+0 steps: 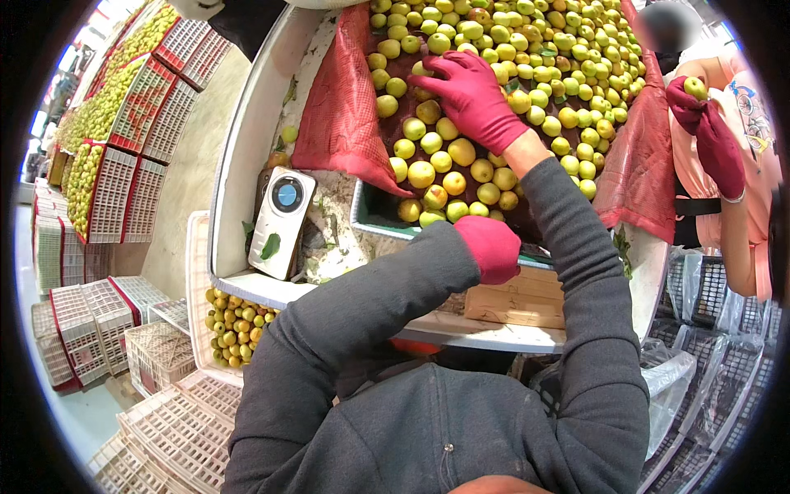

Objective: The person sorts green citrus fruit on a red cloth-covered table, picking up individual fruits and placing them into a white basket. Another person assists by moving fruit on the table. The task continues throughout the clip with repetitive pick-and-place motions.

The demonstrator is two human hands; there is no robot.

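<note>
Many small round yellow-green fruits [461,152], some with reddish-brown patches, lie on a dark sheet edged with red mesh cloth [343,105]. Over the upper left of these fruits reaches my right hand [472,92] in a dark pink glove, fingers spread, fingertips close to or touching a few fruits. My left hand [490,250], gloved alike, is bent inward at the near edge of the fruits, beside a green-lined opening [384,216]. Its fingers are mostly hidden, so whether it holds anything cannot be seen.
A white phone-like device [282,222] with a leaf on it leans at the left inside the white trough [237,154]. A wooden block [515,297] lies near me. Fruit-filled and other plastic crates [114,194] stand left. A co-worker's gloved hand [686,102] holds a fruit at right, above black crates [697,364].
</note>
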